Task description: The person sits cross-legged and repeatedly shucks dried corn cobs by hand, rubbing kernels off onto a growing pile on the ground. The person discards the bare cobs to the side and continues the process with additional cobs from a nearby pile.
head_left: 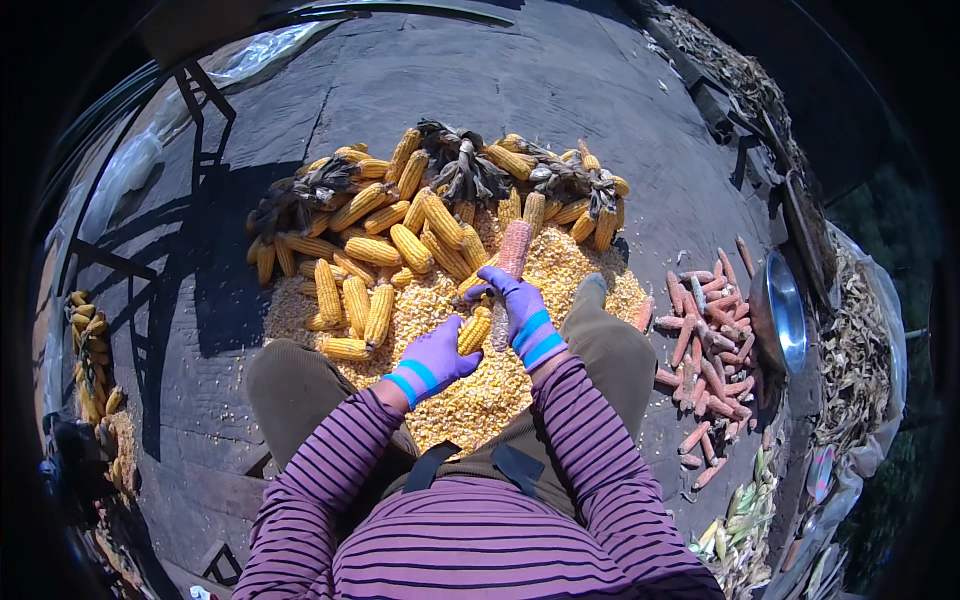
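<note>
Both hands wear purple gloves with blue cuff bands. My left hand (439, 356) grips a yellow corn ear (474, 331) by its lower end, its tip pointing up and away. Just to the right, my right hand (517, 307) is closed around a bare reddish corn cob (515, 247) that stands out above the fingers; a paler cob part shows below them. Under both hands lies a heap of loose corn kernels (465, 416) between my knees. Beyond it, many unshelled yellow ears (373, 251) are piled, some tied by dry grey husks (466, 166).
Right of my knee lies a pile of stripped cobs (709, 337) beside a metal basin (780, 311) tipped on its side. Dry husks (855, 367) line the far right edge. More tied ears (91, 360) lie at far left, near clear plastic sheeting (124, 176).
</note>
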